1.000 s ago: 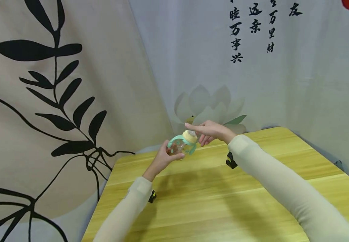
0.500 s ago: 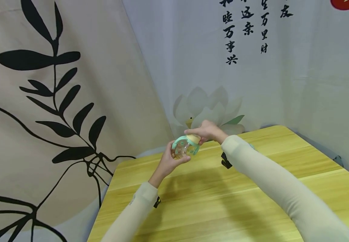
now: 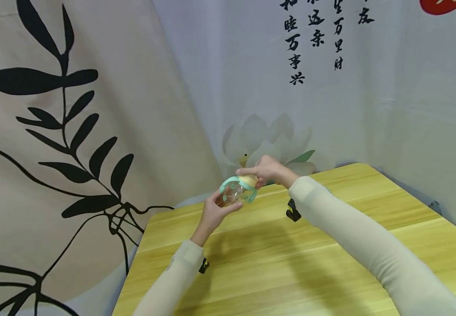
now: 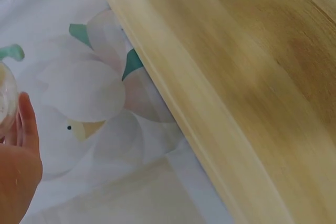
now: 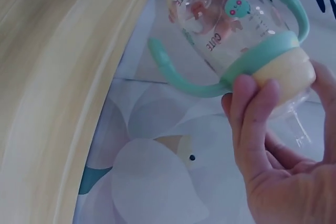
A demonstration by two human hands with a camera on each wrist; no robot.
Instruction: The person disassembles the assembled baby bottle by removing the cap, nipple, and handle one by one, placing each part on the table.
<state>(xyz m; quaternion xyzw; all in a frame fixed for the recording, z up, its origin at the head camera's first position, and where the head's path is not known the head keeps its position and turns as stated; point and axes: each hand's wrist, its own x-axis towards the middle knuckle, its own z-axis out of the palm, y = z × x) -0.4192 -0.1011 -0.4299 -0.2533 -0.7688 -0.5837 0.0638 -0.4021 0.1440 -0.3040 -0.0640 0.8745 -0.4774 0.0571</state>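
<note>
A clear baby bottle (image 3: 232,194) with mint-green side handles is held tilted above the far part of the table. My left hand (image 3: 212,216) grips its body from the left and below. In the right wrist view, my right hand (image 5: 283,177) pinches the pale yellow collar (image 5: 286,74) between the thumb and fingers. A clear nipple (image 5: 296,129) sticks out beyond that collar. Printed faces and the word "CUTE" show on the bottle body. Only a sliver of the bottle (image 4: 6,98) appears at the edge of the left wrist view, beside my left fingers (image 4: 29,124).
Below both hands lies a wooden table (image 3: 259,263), its far edge close beneath the bottle. Behind it hangs a pale curtain (image 3: 164,109) with black leaves, a lotus and black characters. Black wrist cameras (image 3: 293,210) sit under my sleeves.
My right hand, held near the top of the bottle with its fingers apart, has come down and taken hold of the yellow collar. My left hand keeps its grip on the body.
</note>
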